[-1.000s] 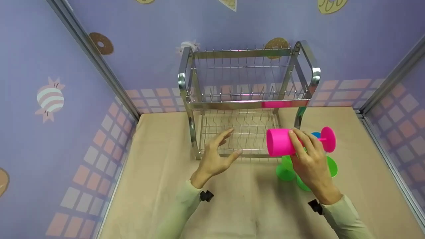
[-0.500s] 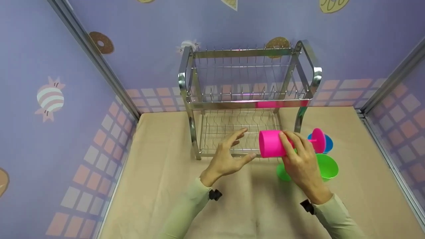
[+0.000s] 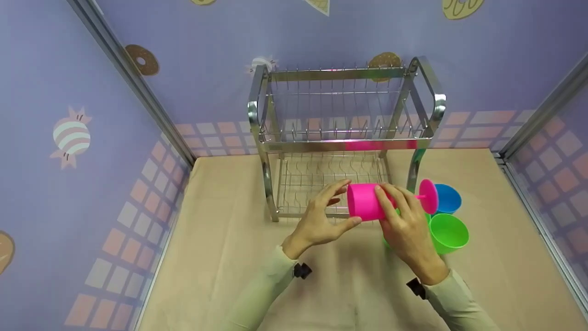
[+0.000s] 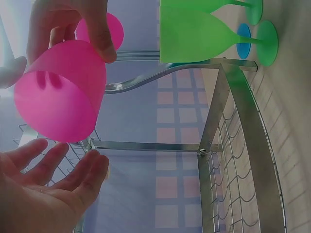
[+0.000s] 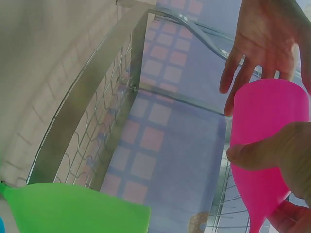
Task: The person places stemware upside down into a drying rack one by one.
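Observation:
My right hand [image 3: 409, 230] grips a pink plastic goblet [image 3: 363, 202] around its bowl, holding it sideways above the table. The bowl's mouth faces left and the round foot points right. My left hand [image 3: 317, 225] is spread at that mouth, thumb below and fingers above in the head view. From the left wrist, the fingers [image 4: 87, 179] are slightly bent, right by the goblet's rim, and nothing lies in the palm. The right thumb [image 5: 252, 154] presses on the bowl's side in the right wrist view.
A two-tier metal dish rack [image 3: 344, 146] stands against the back wall, just beyond my hands. Beside its right front leg are green goblets [image 3: 449, 233] and a blue goblet [image 3: 446, 198], upright on the cloth-covered table [image 3: 220, 257]. Patterned walls enclose the sides.
My right hand has carried the pink goblet leftward, uncovering more of the green and blue goblets. My left hand has moved right, so its fingers are now at the goblet's rim.

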Demonstrator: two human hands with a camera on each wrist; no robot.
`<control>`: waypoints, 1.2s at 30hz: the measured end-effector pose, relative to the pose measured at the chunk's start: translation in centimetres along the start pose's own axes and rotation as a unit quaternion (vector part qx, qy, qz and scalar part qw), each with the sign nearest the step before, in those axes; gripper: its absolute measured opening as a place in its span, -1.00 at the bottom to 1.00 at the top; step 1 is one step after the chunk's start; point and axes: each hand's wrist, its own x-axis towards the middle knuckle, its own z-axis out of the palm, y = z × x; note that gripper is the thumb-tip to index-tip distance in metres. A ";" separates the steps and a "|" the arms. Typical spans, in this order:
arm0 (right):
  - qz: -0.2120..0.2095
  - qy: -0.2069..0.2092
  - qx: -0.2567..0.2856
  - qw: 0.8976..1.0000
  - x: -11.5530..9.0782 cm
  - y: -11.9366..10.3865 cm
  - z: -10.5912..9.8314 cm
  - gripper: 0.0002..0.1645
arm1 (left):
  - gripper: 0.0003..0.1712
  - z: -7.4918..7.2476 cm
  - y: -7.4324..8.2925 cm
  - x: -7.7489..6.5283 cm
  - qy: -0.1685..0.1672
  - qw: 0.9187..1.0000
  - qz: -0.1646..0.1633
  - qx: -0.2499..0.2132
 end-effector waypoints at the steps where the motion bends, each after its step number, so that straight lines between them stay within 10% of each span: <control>1: -0.001 0.001 0.002 1.000 0.0 -0.1 0.1 0.06 | -0.06 0.0 0.0 0.0 -0.002 1.000 0.001 -0.002; 18: -0.005 -0.008 0.005 1.000 -0.1 -0.3 -0.1 0.02 | -0.13 0.3 -0.2 -0.1 0.004 0.998 -0.003 -0.059; 26: 0.031 0.054 0.106 0.992 -1.7 0.1 -0.2 -0.41 | -0.14 -0.6 -0.7 -0.4 0.030 0.998 -0.015 -0.062; 32: 0.133 0.086 0.242 0.957 -3.1 -0.5 0.7 -0.30 | -0.11 -1.1 -0.7 -0.5 0.043 0.998 -0.020 -0.049; 36: 0.234 0.075 0.381 0.891 -3.4 -1.2 1.3 -0.24 | -0.12 -1.0 -0.5 -0.4 0.051 0.997 -0.011 -0.055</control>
